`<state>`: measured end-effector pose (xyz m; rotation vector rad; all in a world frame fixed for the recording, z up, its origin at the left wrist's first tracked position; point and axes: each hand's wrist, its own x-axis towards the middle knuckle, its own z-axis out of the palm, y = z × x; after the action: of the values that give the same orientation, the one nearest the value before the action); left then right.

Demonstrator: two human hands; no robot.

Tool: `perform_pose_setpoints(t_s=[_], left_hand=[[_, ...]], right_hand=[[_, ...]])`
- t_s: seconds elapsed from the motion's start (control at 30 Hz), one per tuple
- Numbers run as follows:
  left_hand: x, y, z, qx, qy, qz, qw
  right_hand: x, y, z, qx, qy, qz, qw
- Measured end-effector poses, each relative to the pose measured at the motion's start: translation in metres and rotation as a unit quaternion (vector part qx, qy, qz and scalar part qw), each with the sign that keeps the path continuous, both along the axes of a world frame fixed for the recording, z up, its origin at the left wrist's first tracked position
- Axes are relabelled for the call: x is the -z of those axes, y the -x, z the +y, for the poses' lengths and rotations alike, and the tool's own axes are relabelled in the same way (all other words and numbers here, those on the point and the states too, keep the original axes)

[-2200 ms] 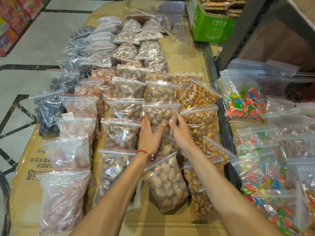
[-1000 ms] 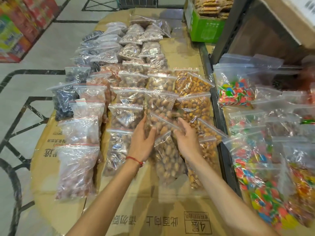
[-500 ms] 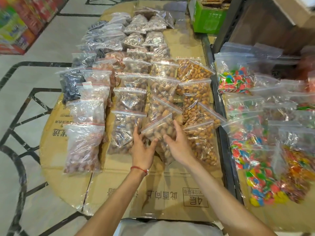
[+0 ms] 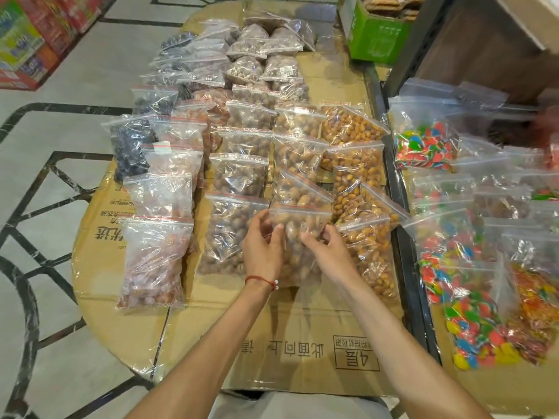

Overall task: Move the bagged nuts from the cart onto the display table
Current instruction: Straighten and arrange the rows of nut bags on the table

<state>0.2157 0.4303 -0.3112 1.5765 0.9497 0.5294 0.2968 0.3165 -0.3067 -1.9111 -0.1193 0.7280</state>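
Observation:
Several clear zip bags of nuts lie in rows on the display table [image 4: 302, 352], which is covered in flattened cardboard. The nearest bag of pale nuts [image 4: 299, 219] in the third row lies flat at the front. My left hand [image 4: 262, 246] pinches its left side and my right hand [image 4: 328, 252] pinches its right side, both just below the red zip line. A bag of brown nuts [image 4: 230, 234] lies to its left and a bag of orange nuts [image 4: 370, 252] to its right. No cart is in view.
To the right, past a black metal frame [image 4: 405, 237], bags of coloured candy [image 4: 465, 325] lie on another cardboard surface. A green box [image 4: 375, 40] stands at the back right. Tiled floor [image 4: 45, 176] lies to the left. Bare cardboard spans the table's near edge.
My hands have worked back along the third row from a farther bag to the nearest one, which now lies straighter. The view has pulled back from the table.

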Motion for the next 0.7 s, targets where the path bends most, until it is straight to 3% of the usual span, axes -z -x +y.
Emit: perform_pose_setpoints(t_s=[0.13,0.27,0.5,0.7], left_hand=[[0.000,-0.005,0.005,0.083,-0.057,0.056,0.993],[0.010,-0.006,0.003,0.150,-0.054,0.075,0.984],[0.022,-0.015,0.004,0.140,-0.060,0.093,0.984],[0.023,-0.010,-0.001,0.102,0.019,0.047,0.994]], right_hand=[[0.011,0.010,0.005,0.030,-0.009,0.049,0.998],[0.012,0.008,0.014,0.064,-0.090,0.143,0.984],[0.015,-0.002,0.023,0.108,-0.146,0.183,0.966],[0.023,-0.012,0.018,0.048,-0.114,0.073,0.990]])
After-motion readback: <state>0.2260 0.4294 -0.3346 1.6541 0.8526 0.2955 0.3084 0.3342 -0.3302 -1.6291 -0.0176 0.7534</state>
